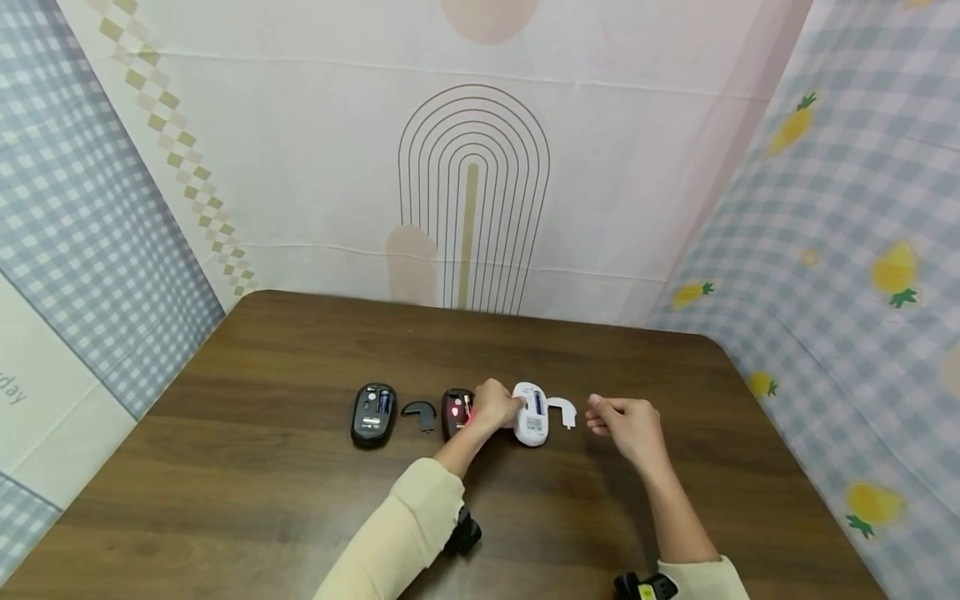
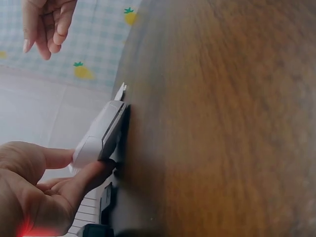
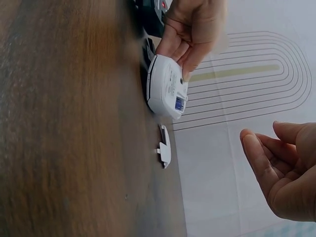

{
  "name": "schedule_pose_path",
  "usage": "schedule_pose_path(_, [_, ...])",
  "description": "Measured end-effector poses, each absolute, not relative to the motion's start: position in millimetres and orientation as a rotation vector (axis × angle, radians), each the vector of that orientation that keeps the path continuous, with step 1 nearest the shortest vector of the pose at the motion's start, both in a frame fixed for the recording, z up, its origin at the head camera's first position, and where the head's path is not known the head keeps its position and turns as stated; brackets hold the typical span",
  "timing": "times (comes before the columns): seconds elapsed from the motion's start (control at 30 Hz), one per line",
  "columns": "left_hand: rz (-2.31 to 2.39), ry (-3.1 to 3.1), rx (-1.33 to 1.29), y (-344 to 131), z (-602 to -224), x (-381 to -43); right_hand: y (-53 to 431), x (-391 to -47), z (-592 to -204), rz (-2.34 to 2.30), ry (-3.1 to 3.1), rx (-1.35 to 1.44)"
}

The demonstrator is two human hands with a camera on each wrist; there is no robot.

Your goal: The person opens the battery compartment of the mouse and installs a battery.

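My left hand pinches the left side of a white computer mouse between thumb and fingers. The mouse lies upside down, its battery bay uncovered and a blue battery showing inside. Just right of it on the table is its curved white battery cover. Beyond that cover, above the tabletop, my right hand hovers with fingers loosely bent and nothing visible between them. A dark mouse with a glowing red light sits left of my left hand, which partly hides it.
At the left lies a black mouse, underside up, with a blue battery showing. Its dark curved cover rests between the two dark mice. Everything is on a brown wooden table, with a patterned cloth hanging behind.
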State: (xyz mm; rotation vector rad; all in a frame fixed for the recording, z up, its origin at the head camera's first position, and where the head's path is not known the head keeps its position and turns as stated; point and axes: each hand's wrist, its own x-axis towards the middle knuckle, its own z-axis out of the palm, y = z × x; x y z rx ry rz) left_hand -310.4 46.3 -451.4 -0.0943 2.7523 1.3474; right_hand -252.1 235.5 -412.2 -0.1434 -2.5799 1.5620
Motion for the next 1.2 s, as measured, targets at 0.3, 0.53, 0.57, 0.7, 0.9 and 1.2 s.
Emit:
schedule_pose_path(0.3, [1.158, 2.889, -0.051, 52, -441, -309, 232, -252, -416, 1.604, -2.576, -0.154])
schedule_pose_path(0.53, [1.078, 3.041, 0.034, 55, -445, -308, 233, -252, -417, 1.591, -2.577, -0.15])
schedule_pose_path(0.57, [1.061, 3.072, 0.054, 55, -446, -308, 232, -252, -418, 1.593, -2.578, -0.148])
schedule_pose_path(0.7, [0.993, 3.183, 0.151, 55, -449, -308, 230, -254, -423, 1.597, -2.592, -0.159])
schedule_pose_path(0.9, [0.993, 3.215, 0.157, 52, -448, -307, 229, -258, -428, 1.611, -2.589, -0.169])
schedule_pose_path(1.2, [1.161, 3.124, 0.392, 30, -418, -295, 252, -259, -419, 1.485, -2.611, -0.17])
